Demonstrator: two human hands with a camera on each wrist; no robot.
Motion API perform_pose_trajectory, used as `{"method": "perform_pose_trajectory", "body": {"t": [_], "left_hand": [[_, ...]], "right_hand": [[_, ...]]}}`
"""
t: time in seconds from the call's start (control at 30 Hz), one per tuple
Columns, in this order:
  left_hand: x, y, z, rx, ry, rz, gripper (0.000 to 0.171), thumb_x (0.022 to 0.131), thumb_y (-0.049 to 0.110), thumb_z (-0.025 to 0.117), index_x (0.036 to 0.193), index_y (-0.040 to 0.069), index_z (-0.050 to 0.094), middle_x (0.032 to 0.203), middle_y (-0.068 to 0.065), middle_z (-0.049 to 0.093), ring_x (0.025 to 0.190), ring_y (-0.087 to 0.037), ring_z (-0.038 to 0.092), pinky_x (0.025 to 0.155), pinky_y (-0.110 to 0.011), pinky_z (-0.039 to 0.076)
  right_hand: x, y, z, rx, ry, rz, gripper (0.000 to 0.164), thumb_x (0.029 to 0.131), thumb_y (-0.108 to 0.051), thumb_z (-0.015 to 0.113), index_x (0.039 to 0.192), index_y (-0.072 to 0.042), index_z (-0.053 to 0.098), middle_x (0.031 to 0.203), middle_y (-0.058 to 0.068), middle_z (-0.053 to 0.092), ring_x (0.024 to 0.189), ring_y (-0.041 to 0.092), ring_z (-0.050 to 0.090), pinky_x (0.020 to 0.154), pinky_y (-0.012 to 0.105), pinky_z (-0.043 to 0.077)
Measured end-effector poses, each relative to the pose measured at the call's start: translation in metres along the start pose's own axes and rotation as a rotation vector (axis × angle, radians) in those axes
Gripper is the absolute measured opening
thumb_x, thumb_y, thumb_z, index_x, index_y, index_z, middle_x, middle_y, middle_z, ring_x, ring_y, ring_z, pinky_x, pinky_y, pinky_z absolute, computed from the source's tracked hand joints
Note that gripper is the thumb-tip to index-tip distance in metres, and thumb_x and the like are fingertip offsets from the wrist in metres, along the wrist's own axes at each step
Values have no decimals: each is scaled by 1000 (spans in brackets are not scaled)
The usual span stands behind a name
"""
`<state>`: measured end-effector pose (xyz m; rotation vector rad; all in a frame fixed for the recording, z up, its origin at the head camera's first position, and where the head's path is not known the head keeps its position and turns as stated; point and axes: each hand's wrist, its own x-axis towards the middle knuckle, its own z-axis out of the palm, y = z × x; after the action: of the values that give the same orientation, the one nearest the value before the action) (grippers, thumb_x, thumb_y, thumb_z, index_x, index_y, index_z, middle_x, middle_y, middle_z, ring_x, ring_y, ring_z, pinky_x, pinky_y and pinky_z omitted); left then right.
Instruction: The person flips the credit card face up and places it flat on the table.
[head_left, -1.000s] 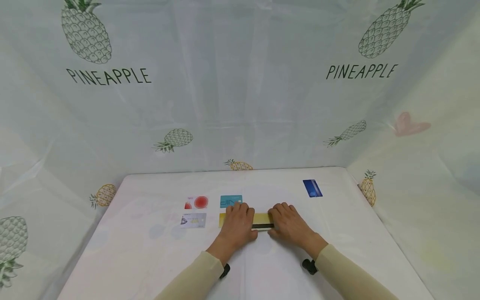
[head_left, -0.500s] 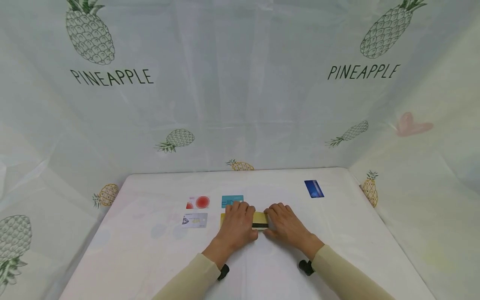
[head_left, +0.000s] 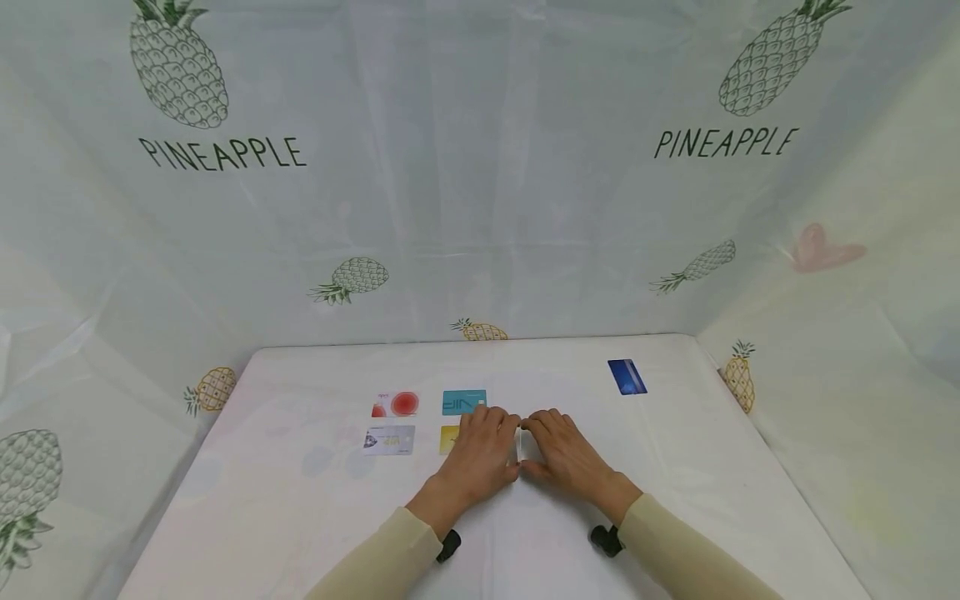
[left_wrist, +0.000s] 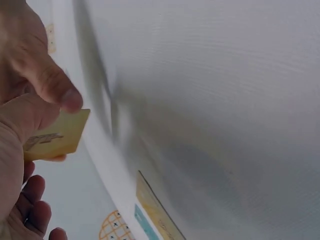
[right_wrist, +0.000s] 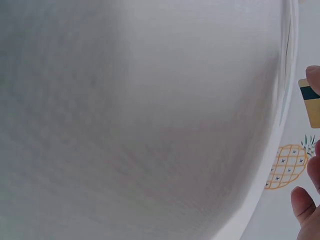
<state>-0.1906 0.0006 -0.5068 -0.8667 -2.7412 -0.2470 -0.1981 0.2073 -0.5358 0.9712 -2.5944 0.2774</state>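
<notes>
My left hand (head_left: 480,454) and right hand (head_left: 567,457) meet over the middle of the white table. Between them they pinch a gold card (left_wrist: 62,132), one hand at each end. From above it shows only as a thin pale edge. A black stripe runs along the gold card (right_wrist: 312,107) in the right wrist view, where my right thumb covers one corner. Just left of my left hand lies a second gold card (head_left: 448,439), partly hidden by that hand. Behind it is a teal card (head_left: 463,402).
To the left lie a white card with red circles (head_left: 395,404) and a silver card (head_left: 389,440). A dark blue card (head_left: 627,377) lies at the back right of the table (head_left: 300,517). Behind the table hangs a pineapple-print sheet (head_left: 480,192).
My right hand has moved left, up close to my left hand. The held card's striped face, visible from above earlier, no longer shows in the head view.
</notes>
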Motion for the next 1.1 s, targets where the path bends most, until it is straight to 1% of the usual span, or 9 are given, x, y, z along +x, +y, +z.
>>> {"method": "perform_pose_trajectory", "body": {"t": [0.07, 0.13, 0.27, 0.4, 0.6, 0.7, 0.8, 0.97, 1.1], "left_hand": [[0, -2, 1, -15, -20, -2, 64, 85, 44, 87, 136, 15, 60, 124, -1, 62, 111, -21, 49, 87, -34, 39], [0, -3, 3, -24, -22, 0, 66, 85, 45, 88, 136, 15, 60, 125, -2, 62, 112, -21, 49, 88, -34, 40], [1, -5, 6, -39, -9, 4, 62, 83, 45, 88, 130, 14, 60, 124, -1, 63, 113, -21, 51, 88, -35, 40], [3, -6, 7, -45, -12, -23, 57, 82, 43, 87, 122, 16, 58, 118, 0, 67, 113, -21, 52, 86, -35, 39], [4, -11, 10, 9, -25, -80, 58, 81, 43, 86, 126, 17, 60, 118, -2, 68, 110, -23, 52, 84, -38, 38], [4, -14, 13, 29, -20, -92, 56, 80, 41, 87, 125, 18, 62, 112, -3, 65, 107, -24, 51, 83, -38, 37], [4, -17, 15, 54, -24, -88, 55, 79, 40, 87, 124, 19, 63, 108, -3, 63, 105, -24, 50, 81, -38, 36], [6, -16, 16, 86, -43, -67, 56, 80, 41, 88, 126, 19, 64, 111, -4, 64, 106, -26, 50, 81, -38, 36], [9, -13, 17, 95, -58, -55, 56, 81, 41, 88, 125, 18, 64, 113, -4, 63, 107, -26, 50, 83, -39, 37]], "right_hand": [[0, 0, 0, 5, 1, -6, 58, 88, -39, 86, 130, -7, 61, 122, 3, 61, 110, 20, 56, 88, 35, 48], [0, -1, -1, 5, -3, -6, 60, 87, -39, 86, 131, -7, 61, 123, 3, 61, 110, 20, 56, 89, 35, 49], [0, -1, -2, 8, -11, 11, 63, 85, -41, 88, 131, -6, 61, 123, 3, 61, 110, 20, 56, 88, 36, 49], [0, 2, -4, -9, -19, 51, 66, 82, -41, 90, 130, -5, 61, 123, 5, 60, 108, 21, 55, 87, 36, 47], [0, 10, -7, -98, -20, 86, 71, 79, -44, 90, 129, -4, 61, 123, 8, 61, 108, 26, 55, 89, 40, 48], [0, 13, -8, -139, -9, 80, 72, 78, -47, 90, 128, -4, 61, 123, 9, 61, 109, 27, 56, 90, 42, 50], [1, 13, -10, -150, -19, 71, 72, 79, -48, 89, 129, -4, 61, 124, 9, 61, 111, 26, 56, 92, 43, 50], [4, 11, -14, -157, -59, 38, 71, 81, -47, 86, 132, -5, 60, 125, 8, 61, 112, 25, 56, 92, 40, 47], [7, 10, -14, -186, -55, -2, 67, 80, -45, 86, 128, -5, 62, 121, 6, 62, 109, 24, 56, 88, 38, 45]]}}
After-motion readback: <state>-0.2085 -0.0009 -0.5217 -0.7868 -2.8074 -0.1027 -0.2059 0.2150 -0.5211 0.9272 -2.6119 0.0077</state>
